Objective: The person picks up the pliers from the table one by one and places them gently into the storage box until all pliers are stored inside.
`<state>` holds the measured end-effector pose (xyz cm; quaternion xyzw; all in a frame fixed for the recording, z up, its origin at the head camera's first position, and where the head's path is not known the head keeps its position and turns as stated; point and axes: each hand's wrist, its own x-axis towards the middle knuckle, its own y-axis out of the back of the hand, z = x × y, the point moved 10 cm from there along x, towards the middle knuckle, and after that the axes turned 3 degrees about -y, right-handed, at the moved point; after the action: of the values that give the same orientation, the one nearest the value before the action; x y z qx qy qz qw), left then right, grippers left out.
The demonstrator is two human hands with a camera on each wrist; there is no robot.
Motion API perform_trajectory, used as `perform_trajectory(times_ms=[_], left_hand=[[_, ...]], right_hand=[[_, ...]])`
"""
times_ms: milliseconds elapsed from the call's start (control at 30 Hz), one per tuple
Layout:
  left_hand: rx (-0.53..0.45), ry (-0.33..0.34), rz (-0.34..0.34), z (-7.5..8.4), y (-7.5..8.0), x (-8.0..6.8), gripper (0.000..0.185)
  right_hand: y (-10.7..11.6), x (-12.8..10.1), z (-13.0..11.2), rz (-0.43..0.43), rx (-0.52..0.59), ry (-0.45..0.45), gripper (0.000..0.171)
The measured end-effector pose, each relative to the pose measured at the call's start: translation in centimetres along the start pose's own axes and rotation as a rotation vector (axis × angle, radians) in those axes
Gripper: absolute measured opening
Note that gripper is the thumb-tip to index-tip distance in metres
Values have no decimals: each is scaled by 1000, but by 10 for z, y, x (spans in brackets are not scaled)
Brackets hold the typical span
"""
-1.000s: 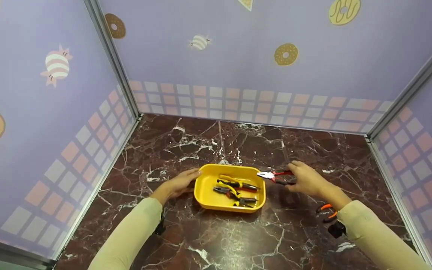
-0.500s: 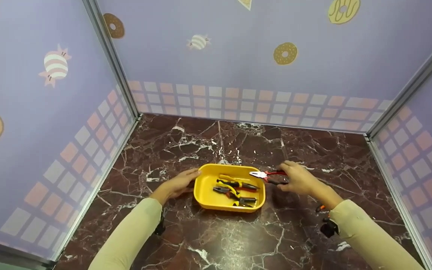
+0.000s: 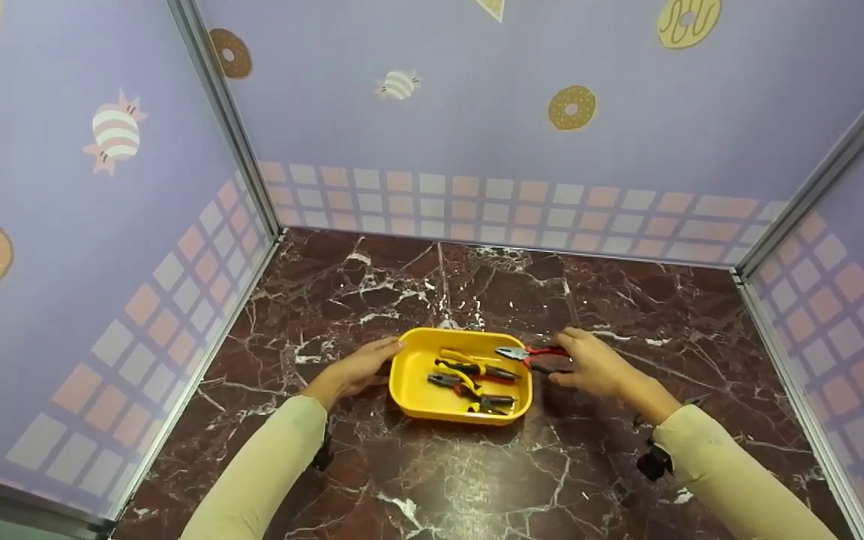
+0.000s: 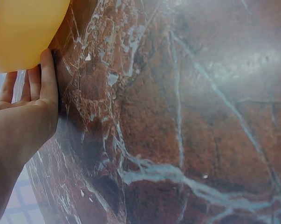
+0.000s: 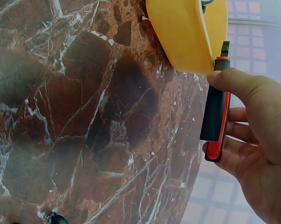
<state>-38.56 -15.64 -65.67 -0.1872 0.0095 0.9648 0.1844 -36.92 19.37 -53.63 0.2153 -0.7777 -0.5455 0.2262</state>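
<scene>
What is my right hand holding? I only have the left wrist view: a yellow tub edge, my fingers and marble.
Observer: The right hand grips red-and-black pliers by the handles.
Operator: Where is the nose of the pliers?
Observer: In the head view it reaches over the right rim of the yellow tray.
Operator: Is anything inside the tray?
Observer: Yes, yellow-and-black pliers lie on its floor, with more pliers tangled beside them; I cannot count them exactly.
Operator: And my left hand from above?
Observer: The left hand lies with straight fingers against the tray's left wall.
</scene>
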Motion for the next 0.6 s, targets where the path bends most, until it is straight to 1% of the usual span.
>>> perform_trajectory(times_ms=[133,233,433,600], left_hand=[[14,-6,-11,-2,0,1,63],[17,0,-4,-2,2,2,62],[42,-3,17,1,2,1,60],[26,-27,28,1,2,1,56]], right_hand=[[1,0,-4,22,3,31,48],[0,0,-6,29,2,45,47],[-5,0,-7,7,0,59,50],[-6,1,-10,-5,1,70,52]])
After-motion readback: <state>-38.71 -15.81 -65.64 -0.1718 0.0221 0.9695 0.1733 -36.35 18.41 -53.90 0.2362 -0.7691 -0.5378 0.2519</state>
